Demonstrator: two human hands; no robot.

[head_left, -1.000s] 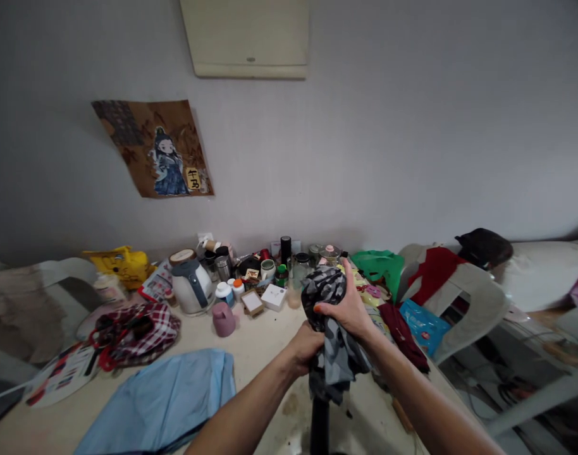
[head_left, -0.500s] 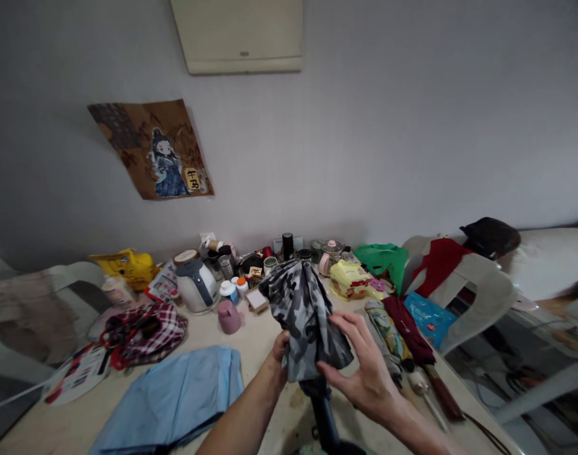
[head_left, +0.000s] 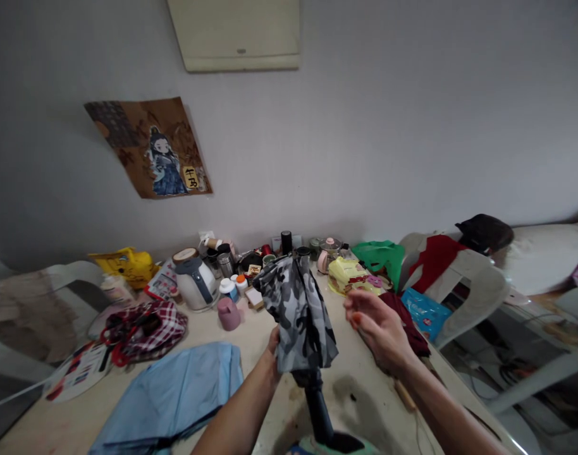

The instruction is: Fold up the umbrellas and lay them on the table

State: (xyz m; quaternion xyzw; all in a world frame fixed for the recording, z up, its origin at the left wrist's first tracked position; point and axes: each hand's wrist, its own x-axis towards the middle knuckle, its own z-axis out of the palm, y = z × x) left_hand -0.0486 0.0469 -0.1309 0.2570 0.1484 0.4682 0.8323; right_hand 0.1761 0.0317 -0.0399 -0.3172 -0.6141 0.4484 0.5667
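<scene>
A folded grey camouflage umbrella [head_left: 296, 316] stands roughly upright over the table, its loose canopy hanging in pleats and its black handle [head_left: 321, 411] pointing down toward me. My left hand [head_left: 272, 344] grips it from the left side; most of those fingers are hidden behind the fabric. To the right of the umbrella and apart from it, my right hand [head_left: 377, 325] is held in the air, palm turned inward, fingers loosely bent with nothing in them. Beneath that hand lies a dark red folded umbrella [head_left: 415, 332], partly covered by the forearm.
A folded light blue umbrella [head_left: 184, 385] lies at the front left, near a plaid cloth bundle [head_left: 163, 328]. Farther back stand a kettle [head_left: 194, 281], a pink cup [head_left: 229, 314], several bottles and a yellow pack [head_left: 348, 275]. A blue packet [head_left: 426, 313] sits at the right edge.
My right hand has let go of the camouflage umbrella's fabric and moved right, over the other umbrellas. My left hand still holds the camouflage umbrella, which has shifted slightly left.
</scene>
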